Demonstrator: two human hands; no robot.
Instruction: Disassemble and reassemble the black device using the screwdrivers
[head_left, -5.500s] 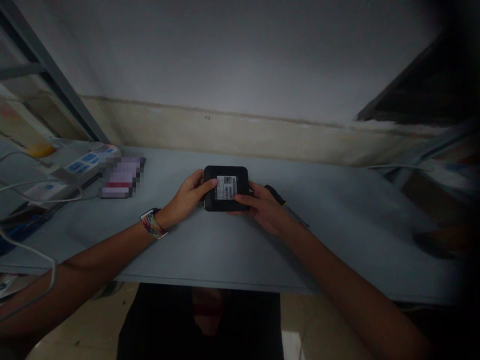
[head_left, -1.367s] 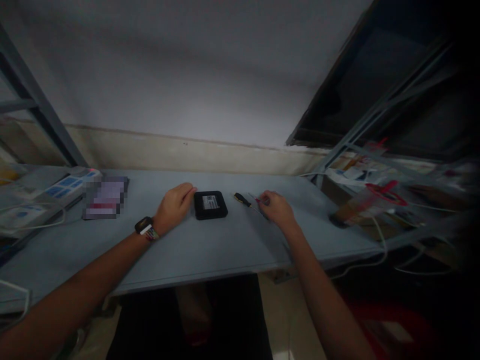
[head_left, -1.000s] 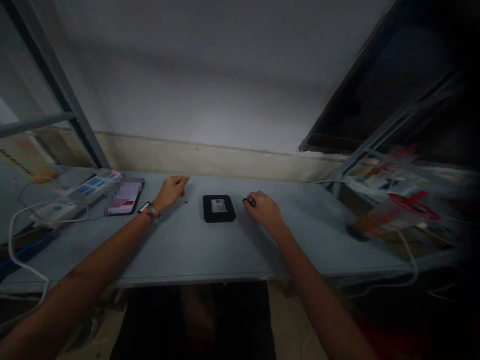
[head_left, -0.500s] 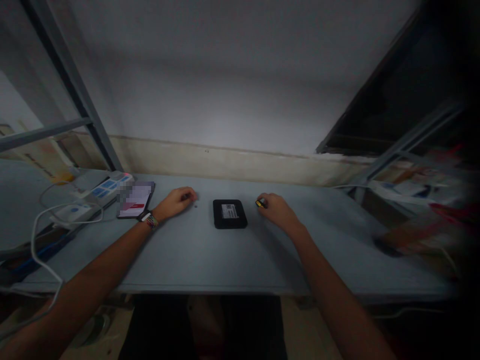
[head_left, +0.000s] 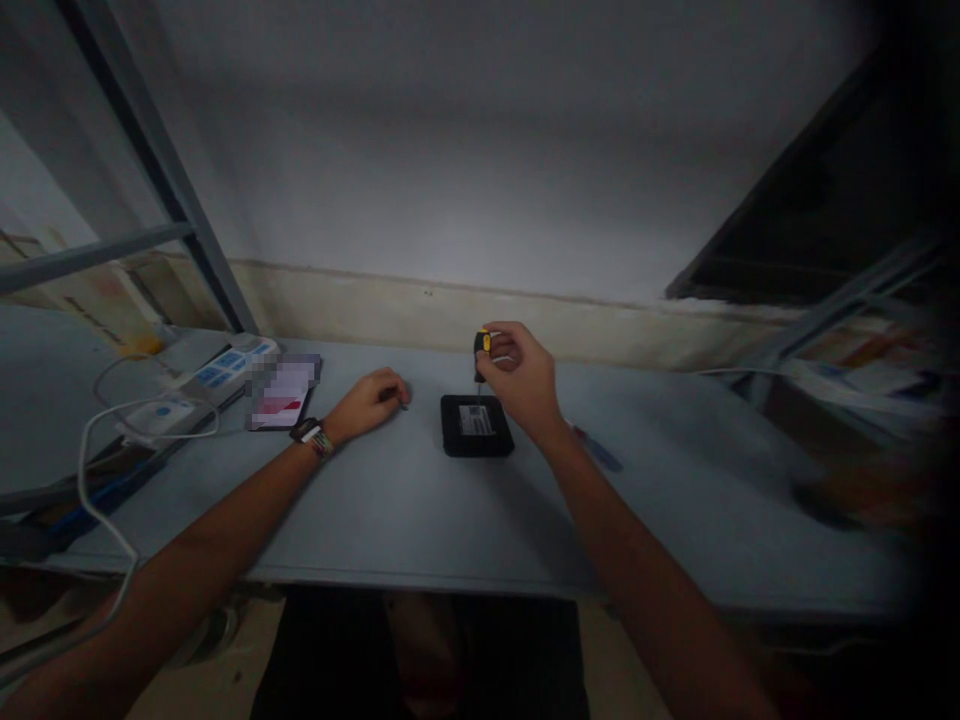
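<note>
My right hand point(head_left: 525, 375) grips a short black-and-yellow screwdriver point(head_left: 481, 358), held upright with its thin shaft pointing down. The shaft's tip is at the far part of a flat black square box point(head_left: 457, 438) with a white label on top; whether it touches cannot be told. To the left of the box my left hand point(head_left: 373, 400) rests on the table, fingers curled closed. A tiny dark piece point(head_left: 405, 406) shows by its fingertips, too small to name. Beside my right forearm lies a slim blue-and-red item point(head_left: 598, 448), partly hidden.
A phone point(head_left: 285, 390) lies left of my left wrist, by a white power strip point(head_left: 202, 390) with a looping white cable point(head_left: 84, 470). Metal frame posts point(head_left: 214, 270) stand left and right. The wall point(head_left: 450, 220) closes off the table's back. Blurred items point(head_left: 870, 495) sit far right.
My right hand has moved left and up from beside the box to above it, turning the screwdriver upright. The slim blue-and-red item now shows. My left hand has hardly moved.
</note>
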